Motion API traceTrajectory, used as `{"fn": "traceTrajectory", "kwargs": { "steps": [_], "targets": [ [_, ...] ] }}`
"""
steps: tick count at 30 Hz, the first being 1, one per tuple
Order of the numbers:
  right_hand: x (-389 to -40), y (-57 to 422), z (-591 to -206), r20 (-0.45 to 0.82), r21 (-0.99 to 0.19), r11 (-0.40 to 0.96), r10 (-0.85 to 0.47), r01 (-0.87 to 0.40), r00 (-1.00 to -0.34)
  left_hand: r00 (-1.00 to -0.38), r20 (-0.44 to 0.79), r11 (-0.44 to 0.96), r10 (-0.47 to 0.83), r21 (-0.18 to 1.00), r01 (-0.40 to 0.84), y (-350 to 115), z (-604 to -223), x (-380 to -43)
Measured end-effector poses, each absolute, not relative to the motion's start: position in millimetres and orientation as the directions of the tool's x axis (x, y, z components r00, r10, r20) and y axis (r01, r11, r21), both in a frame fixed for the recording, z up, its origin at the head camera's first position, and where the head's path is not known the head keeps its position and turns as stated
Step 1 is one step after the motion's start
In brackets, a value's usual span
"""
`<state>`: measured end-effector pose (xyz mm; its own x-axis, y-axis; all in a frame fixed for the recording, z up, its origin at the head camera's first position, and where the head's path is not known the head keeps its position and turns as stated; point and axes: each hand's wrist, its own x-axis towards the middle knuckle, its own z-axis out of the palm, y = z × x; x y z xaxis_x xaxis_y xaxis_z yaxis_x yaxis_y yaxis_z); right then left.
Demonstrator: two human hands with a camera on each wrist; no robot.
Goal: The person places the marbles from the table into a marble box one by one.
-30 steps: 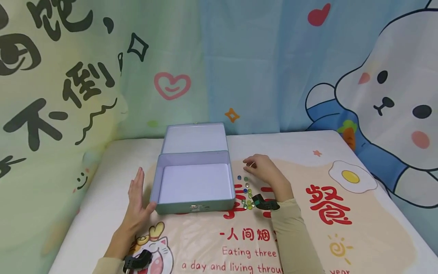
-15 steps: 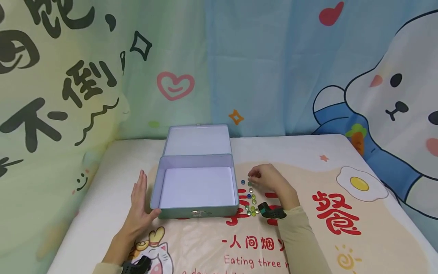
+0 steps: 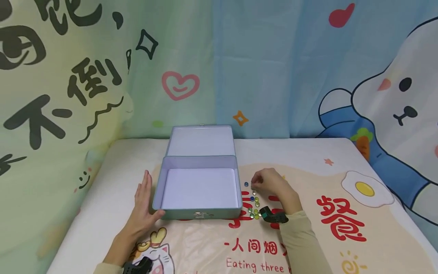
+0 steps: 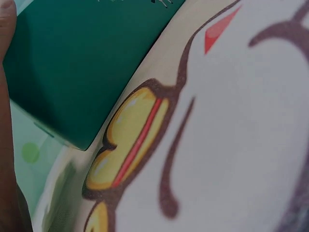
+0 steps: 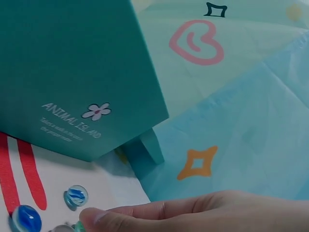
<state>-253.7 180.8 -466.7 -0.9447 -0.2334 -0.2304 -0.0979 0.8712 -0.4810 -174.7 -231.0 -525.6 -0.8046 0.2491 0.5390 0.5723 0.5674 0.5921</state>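
Note:
An open tin box [image 3: 197, 188], green outside and pale lilac inside, lies with its lid folded back. My left hand [image 3: 142, 207] stands at the box's left side with straight fingers, its thumb by the front left corner. To the right of the box, several glass marbles [image 3: 257, 204] form a loose line. At the line's far end my right hand [image 3: 272, 184] pinches a green marble [image 5: 78, 226], mostly hidden by the thumb in the right wrist view. Close by lie a clear marble with blue swirls [image 5: 76, 196] and a darker blue marble [image 5: 26, 220].
A printed cloth [image 3: 191, 243] with red characters, a cat and a fried egg covers the table. Behind it hangs a patterned curtain [image 3: 253, 68]. Black wrist cameras [image 3: 273, 215] sit on both wrists.
My right hand has come down onto the green marble, with its fingertips now covering it in the head view. The left hand stays beside the box. The head view has shifted slightly.

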Motion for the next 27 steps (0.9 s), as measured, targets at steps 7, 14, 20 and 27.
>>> {"fn": "traceTrajectory", "kwargs": {
  "steps": [7, 14, 20, 27],
  "targets": [
    [-252.7, 180.5, -472.0, -0.234, -0.471, 0.875, -0.247, -0.113, -0.94, -0.818, 0.515, 0.566, 0.258, 0.605, 0.56, -229.0, -527.7, -174.7],
    [-255.0, 177.9, -470.6, -0.221, -0.469, 0.874, -0.253, -0.125, -0.942, -0.819, 0.516, 0.553, 0.249, 0.619, 0.558, -229.7, -530.1, -176.5],
    [-255.5, 176.7, -470.9, -0.225, -0.47, 0.874, -0.251, -0.121, -0.941, -0.818, 0.513, 0.55, 0.261, 0.617, 0.563, -229.0, -531.3, -176.4],
    [-256.5, 175.6, -471.3, -0.231, -0.446, 0.887, -0.239, -0.116, -0.943, -0.824, 0.496, 0.553, 0.273, 0.62, 0.557, -228.6, -527.7, -176.6]
  ]
}}
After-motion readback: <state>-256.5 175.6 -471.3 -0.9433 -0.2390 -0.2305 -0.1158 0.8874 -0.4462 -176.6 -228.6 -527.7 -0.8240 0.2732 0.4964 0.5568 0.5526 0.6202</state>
